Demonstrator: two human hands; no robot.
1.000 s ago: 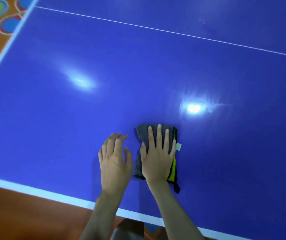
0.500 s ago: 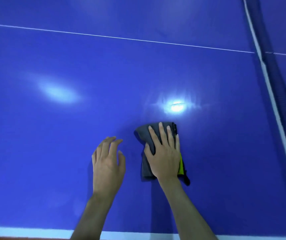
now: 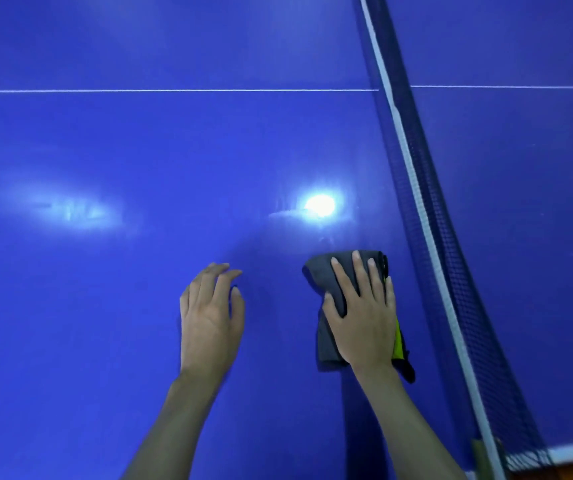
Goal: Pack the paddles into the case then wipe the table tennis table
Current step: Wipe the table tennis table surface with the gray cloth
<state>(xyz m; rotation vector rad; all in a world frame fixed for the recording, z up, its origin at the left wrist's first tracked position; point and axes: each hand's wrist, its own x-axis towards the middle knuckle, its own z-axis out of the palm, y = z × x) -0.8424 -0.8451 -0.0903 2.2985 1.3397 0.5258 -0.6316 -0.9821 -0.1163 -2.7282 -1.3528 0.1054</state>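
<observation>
Net (image 3: 416, 188) has neared right hand (image 3: 364, 320) pressing cloth (image 3: 326, 344).

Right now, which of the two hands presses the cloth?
The right hand, flat on the grey cloth beside the net; the left hand has none.

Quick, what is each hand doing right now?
Left hand: open, holds nothing, by the blue table.
Right hand: open, fingers straight, pressing the grey cloth flat.

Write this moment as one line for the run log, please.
step: wiping | right hand: flat on grey cloth, beside net | left hand: open, holds nothing | table: blue
</observation>
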